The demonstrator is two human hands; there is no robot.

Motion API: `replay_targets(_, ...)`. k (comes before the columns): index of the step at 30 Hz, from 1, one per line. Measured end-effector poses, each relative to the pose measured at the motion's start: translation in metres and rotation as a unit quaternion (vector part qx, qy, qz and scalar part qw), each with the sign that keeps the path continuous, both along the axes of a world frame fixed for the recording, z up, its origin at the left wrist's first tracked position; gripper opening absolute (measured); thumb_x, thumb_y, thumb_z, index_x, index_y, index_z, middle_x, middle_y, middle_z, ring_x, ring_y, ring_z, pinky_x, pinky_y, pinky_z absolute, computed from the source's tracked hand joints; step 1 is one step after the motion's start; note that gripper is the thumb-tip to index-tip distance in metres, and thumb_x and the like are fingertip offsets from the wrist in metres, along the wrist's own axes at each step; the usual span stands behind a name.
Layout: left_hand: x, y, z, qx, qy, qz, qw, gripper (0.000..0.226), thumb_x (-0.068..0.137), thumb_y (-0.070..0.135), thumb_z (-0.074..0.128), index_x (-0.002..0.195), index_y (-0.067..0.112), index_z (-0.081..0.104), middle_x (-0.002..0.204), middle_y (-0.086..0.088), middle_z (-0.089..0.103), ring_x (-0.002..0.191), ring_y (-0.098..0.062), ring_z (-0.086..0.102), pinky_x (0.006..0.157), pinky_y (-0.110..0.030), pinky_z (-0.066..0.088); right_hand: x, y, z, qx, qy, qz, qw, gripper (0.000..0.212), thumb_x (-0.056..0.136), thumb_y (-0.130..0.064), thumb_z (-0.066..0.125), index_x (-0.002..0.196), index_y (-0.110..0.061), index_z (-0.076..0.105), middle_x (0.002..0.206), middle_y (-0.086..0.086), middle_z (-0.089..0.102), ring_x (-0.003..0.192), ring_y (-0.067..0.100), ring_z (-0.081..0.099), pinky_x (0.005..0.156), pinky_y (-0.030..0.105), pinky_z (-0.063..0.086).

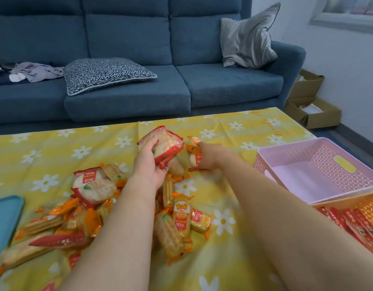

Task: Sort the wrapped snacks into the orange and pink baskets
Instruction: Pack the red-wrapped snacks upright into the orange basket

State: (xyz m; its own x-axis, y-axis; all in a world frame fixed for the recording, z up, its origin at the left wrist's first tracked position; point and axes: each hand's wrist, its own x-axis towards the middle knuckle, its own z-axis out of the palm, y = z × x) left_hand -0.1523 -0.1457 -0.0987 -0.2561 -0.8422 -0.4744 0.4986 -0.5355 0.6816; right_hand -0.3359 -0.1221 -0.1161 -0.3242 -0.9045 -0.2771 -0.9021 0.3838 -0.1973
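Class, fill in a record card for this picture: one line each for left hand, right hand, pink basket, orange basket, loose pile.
Left hand: grips red-wrapped snacks
Right hand: holds an orange-wrapped snack
Pink basket: nothing visible inside
Orange basket: holds red packets
Loose pile: red and orange wrappers mixed on the yellow tablecloth

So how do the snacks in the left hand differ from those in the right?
The red-trimmed packs in the left hand are larger, round and lifted off the cloth. The orange-trimmed packs in the right hand are smaller, narrower and held low. Both have clear wrappers showing pale crackers.
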Motion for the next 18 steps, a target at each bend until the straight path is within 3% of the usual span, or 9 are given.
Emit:
replay_targets(2, 0.0, 0.002, -0.003, 0.005, -0.008, -0.006, 1.0, 0.043, 0.088, 0.031, 0.074, 0.124, 0.018, 0.056, 0.115, -0.01, 0.068, 0.103, -0.023, 0.067, 0.076, -0.03, 0.054, 0.0, -0.005, 0.002, 0.034, 0.008, -0.011, 0.999, 0.101, 0.072, -0.064, 0.079, 0.149, -0.016, 0.035, 0.142, 0.009, 0.056, 0.135, 0.038, 0.046, 0.108, 0.044, 0.04)
replay_targets(4, 0.003, 0.002, -0.003, 0.008, -0.019, -0.01, 1.0, 0.039, 0.087, 0.032, 0.074, 0.12, 0.018, 0.056, 0.113, -0.01, 0.068, 0.103, -0.023, 0.067, 0.08, -0.03, 0.055, 0.0, -0.006, 0.004, 0.052, 0.013, -0.02, 0.998, 0.099, 0.07, -0.056, 0.084, 0.146, -0.014, 0.036, 0.141, 0.01, 0.054, 0.134, 0.037, 0.045, 0.103, 0.045, 0.045)
replay_targets(8, 0.012, 0.001, 0.0, -0.002, -0.042, 0.015, 0.999, 0.049, 0.083, 0.034, 0.077, 0.124, 0.018, 0.055, 0.114, -0.009, 0.068, 0.102, -0.024, 0.068, 0.086, -0.032, 0.057, 0.013, 0.012, 0.01, 0.027, 0.093, -0.029, 0.995, 0.096, 0.066, -0.054, 0.088, 0.141, -0.016, 0.044, 0.14, 0.008, 0.051, 0.133, 0.031, 0.045, 0.101, 0.045, 0.05)
replay_targets(11, 0.018, 0.012, 0.013, -0.021, -0.059, 0.008, 0.998, 0.056, 0.081, 0.034, 0.079, 0.127, 0.02, 0.053, 0.118, -0.009, 0.065, 0.104, -0.027, 0.067, 0.086, -0.037, 0.058, 0.026, 0.042, 0.018, -0.045, 0.125, -0.019, 0.991, 0.067, 0.076, -0.051, 0.079, 0.129, -0.018, 0.056, 0.133, 0.008, 0.053, 0.126, 0.03, 0.048, 0.095, 0.041, 0.049)
replay_targets(13, 0.02, 0.024, 0.028, -0.04, -0.052, -0.016, 0.998, 0.046, 0.082, 0.031, 0.079, 0.121, 0.019, 0.056, 0.118, -0.011, 0.064, 0.107, -0.03, 0.065, 0.089, -0.045, 0.058, 0.032, 0.068, 0.032, -0.104, 0.071, -0.028, 0.992, 0.048, 0.082, -0.045, 0.072, 0.118, -0.016, 0.06, 0.122, 0.009, 0.056, 0.115, 0.03, 0.053, 0.086, 0.039, 0.051)
replay_targets(15, 0.021, 0.038, 0.043, -0.063, -0.05, -0.045, 0.996, 0.041, 0.083, 0.03, 0.078, 0.116, 0.018, 0.059, 0.116, -0.012, 0.067, 0.105, -0.031, 0.067, 0.086, -0.046, 0.059, 0.036, 0.092, 0.049, -0.158, -0.066, -0.078, 0.982, 0.036, 0.083, -0.038, 0.073, 0.105, -0.014, 0.058, 0.102, 0.006, 0.06, 0.096, 0.027, 0.06, 0.067, 0.035, 0.05)
replay_targets(18, 0.01, 0.075, 0.06, -0.095, -0.096, -0.103, 0.986, 0.048, 0.08, 0.034, 0.078, 0.122, 0.017, 0.061, 0.115, -0.013, 0.071, 0.1, -0.03, 0.071, 0.071, -0.039, 0.061, 0.038, 0.139, 0.077, -0.239, -0.287, -0.184, 0.909, 0.029, 0.084, -0.029, 0.071, 0.105, -0.014, 0.058, 0.094, 0.004, 0.066, 0.087, 0.024, 0.067, 0.068, 0.041, 0.059)
